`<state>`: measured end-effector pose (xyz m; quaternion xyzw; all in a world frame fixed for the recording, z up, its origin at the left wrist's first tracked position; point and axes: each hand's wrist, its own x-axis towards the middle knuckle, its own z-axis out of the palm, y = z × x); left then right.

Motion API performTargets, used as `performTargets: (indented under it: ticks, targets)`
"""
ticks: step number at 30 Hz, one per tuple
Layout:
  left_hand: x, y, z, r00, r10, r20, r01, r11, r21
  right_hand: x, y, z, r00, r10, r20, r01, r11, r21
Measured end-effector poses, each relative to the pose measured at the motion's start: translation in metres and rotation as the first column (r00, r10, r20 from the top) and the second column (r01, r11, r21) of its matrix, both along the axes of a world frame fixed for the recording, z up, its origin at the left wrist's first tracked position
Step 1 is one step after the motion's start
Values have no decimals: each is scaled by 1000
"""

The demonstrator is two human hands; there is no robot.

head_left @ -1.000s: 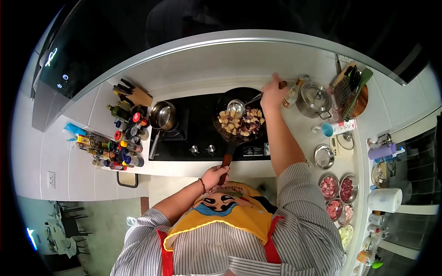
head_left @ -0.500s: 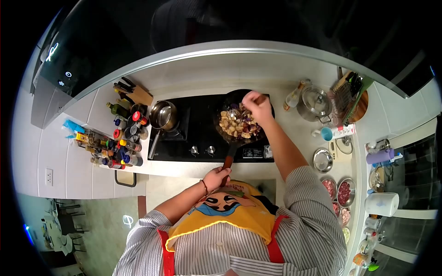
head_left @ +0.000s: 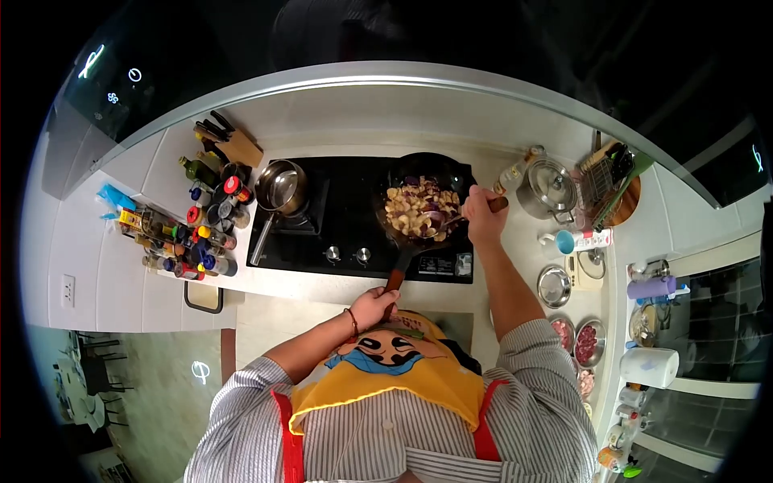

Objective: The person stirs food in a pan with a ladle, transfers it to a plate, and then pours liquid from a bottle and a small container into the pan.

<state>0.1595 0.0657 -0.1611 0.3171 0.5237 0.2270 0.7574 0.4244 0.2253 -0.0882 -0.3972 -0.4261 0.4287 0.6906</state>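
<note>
My left hand [head_left: 375, 307] is closed around the brown handle [head_left: 394, 282] of a dark wok [head_left: 445, 167], which sits on the right side of the black stove. Diced food [head_left: 412, 197] in pale brown and dark purple pieces fills the bottom of the wok. Just past the wok's right rim, my right hand [head_left: 484, 216] grips the wooden handle of a metal spatula [head_left: 452, 220]. The spatula's shiny head lies low among the pieces, on the right side of the food.
A steel saucepan [head_left: 281, 187] stands on the left burner of the stove [head_left: 346, 217]. Crowded seasoning bottles [head_left: 201, 233] and a knife block [head_left: 240, 148] flank it. On the right counter are a lidded pot [head_left: 547, 189], an oil bottle [head_left: 511, 175] and bowls of raw meat [head_left: 589, 342].
My right hand has swung right and toward me, from above the wok to its right rim, taking the spatula along. The food has shifted. My left hand stays on the wok handle.
</note>
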Motion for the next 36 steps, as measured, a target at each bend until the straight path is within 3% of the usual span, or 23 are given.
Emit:
performTargets:
  ticks: [4,6,8,12,15,19,22,24,33,35,36]
  targets:
    - [-3,3,0,999,-40,7,40,999,15,7,7,-3,997,-46,-69,45,999,-15]
    - [-2,0,7,1000,-19,11,19,1000,-3,14,8,-4,998,7,-70,-9,999,-35]
    - [0,5,7,1000,8,20,-7,1000,-23,11,11,-2,993,-15,-119,22,998,55]
    - [-4,2,0,1000,-19,10,19,1000,-18,0,24,-13,997,-51,-62,55,997,61]
    - [-3,3,-4,1000,-7,25,7,1000,-9,-3,24,-37,999,30,-23,-25,980,200]
    - [-4,0,-3,999,-1,43,2,1000,-30,-1,23,-23,999,-11,-30,16,987,157]
    - [-5,6,1,1000,-14,15,14,1000,-10,3,19,7,990,-68,-122,71,997,23]
    - [-5,0,1,999,-32,-15,32,999,-10,2,6,14,995,-92,29,94,993,-76]
    - [-7,8,-2,999,-26,30,26,1000,1,2,-3,-14,999,19,30,-20,998,56]
    - [-6,3,-3,1000,-10,21,10,1000,-24,12,4,-11,997,-2,-79,19,977,214]
    - [-5,2,-1,1000,-7,21,8,999,-32,17,7,-16,997,0,-79,17,978,206]
